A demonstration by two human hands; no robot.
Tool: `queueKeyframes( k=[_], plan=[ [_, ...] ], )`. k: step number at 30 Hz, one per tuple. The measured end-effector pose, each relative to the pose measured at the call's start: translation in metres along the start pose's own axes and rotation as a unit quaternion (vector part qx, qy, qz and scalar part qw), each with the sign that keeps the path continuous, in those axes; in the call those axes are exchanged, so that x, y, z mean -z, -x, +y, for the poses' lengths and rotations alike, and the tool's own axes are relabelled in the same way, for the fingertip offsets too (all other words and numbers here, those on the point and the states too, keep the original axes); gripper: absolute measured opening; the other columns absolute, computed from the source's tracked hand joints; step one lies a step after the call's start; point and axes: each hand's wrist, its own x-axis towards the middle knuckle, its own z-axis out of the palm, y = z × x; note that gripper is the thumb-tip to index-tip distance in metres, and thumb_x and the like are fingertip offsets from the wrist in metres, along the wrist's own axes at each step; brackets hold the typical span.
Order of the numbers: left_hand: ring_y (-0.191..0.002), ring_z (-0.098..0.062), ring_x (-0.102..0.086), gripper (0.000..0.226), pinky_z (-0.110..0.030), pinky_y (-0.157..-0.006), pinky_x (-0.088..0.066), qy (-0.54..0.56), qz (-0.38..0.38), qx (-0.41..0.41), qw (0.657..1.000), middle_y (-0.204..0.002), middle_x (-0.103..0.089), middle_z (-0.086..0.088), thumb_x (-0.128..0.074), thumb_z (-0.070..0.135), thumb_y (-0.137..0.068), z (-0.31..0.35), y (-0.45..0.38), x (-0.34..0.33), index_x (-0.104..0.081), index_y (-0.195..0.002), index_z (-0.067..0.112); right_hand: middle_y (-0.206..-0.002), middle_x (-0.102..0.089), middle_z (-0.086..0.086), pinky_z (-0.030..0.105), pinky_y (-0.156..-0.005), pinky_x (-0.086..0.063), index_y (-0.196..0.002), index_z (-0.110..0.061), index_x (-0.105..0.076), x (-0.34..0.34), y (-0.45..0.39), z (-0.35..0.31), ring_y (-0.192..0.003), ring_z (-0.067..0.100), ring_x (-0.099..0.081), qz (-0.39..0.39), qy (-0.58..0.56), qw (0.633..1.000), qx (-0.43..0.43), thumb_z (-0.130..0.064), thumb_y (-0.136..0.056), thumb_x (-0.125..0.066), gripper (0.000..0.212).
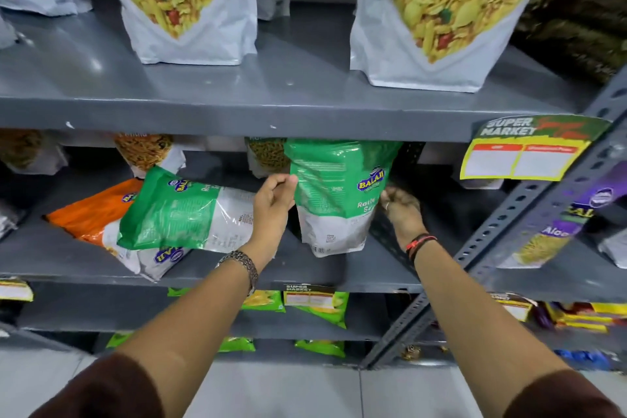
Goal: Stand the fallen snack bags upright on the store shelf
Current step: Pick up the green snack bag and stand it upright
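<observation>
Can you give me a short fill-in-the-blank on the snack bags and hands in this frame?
1. Both hands, left and right, hold the upright ____ bag by its sides.
2. A second green bag lies fallen on top of an ____ bag.
3. The wristwatch is on the ____ wrist.

Missing words: green; orange; left

Upright green bag [339, 193] — yellow "BALAJI" logo; beneath it white lettering cut off, "Rat…" and "S…". Fallen green bag [179, 210]: "BALAJI" logo partly legible; other print too blurred. White bag [163, 258] beneath it carries the same logo, upside down. Shelf-edge price tag [529, 149] — "SUPER MARKET", price boxes unreadable. Smaller tag [308, 295] on the lower shelf edge: "SUPER MARKET". Purple bag [573, 217] at right: "Aloo…", partial.
</observation>
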Motion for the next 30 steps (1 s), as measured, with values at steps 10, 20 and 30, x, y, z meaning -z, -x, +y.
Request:
queueKeyframes(
  k=[10,20,30],
  plan=[
    [-0.114,-0.029,-0.056,0.049,-0.038,-0.094,-0.045,-0.08,-0.125,0.354,0.924,-0.119,-0.054,-0.019,-0.031,0.045,-0.096,-0.04,0.025,-0.011,-0.047,-0.122,0.007,-0.102,-0.068,0.014,0.044,-0.094,-0.052,-0.113,0.001,-0.054,0.007,0.004,0.008,-0.091,0.029,-0.067,0.012,-0.072,0.993,-0.096,-0.037,-0.094,-0.044,0.044],
    [-0.121,-0.026,-0.054,0.045,-0.04,-0.103,-0.041,-0.087,-0.113,0.316,0.938,-0.14,-0.052,-0.01,-0.037,0.037,-0.097,-0.032,-0.001,-0.047,-0.048,-0.13,0.008,-0.061,-0.062,0.01,0.032,-0.054,-0.059,-0.07,-0.011,-0.058,-0.001,0.054,0.035,-0.045,0.014,-0.064,-0.066,-0.002,0.992,-0.104,-0.027,-0.095,-0.045,0.033],
    [-0.111,-0.027,-0.055,0.044,-0.033,-0.085,-0.047,-0.066,-0.079,0.32,0.942,-0.124,-0.05,-0.007,-0.041,0.025,-0.097,-0.054,0.06,-0.038,-0.038,-0.136,0.006,-0.128,-0.056,-0.002,0.04,-0.107,-0.04,-0.126,-0.013,-0.053,-0.001,0.0,0.006,-0.117,0.023,-0.053,-0.002,-0.088,0.985,-0.146,-0.063,-0.088,-0.031,0.067]
  ],
)
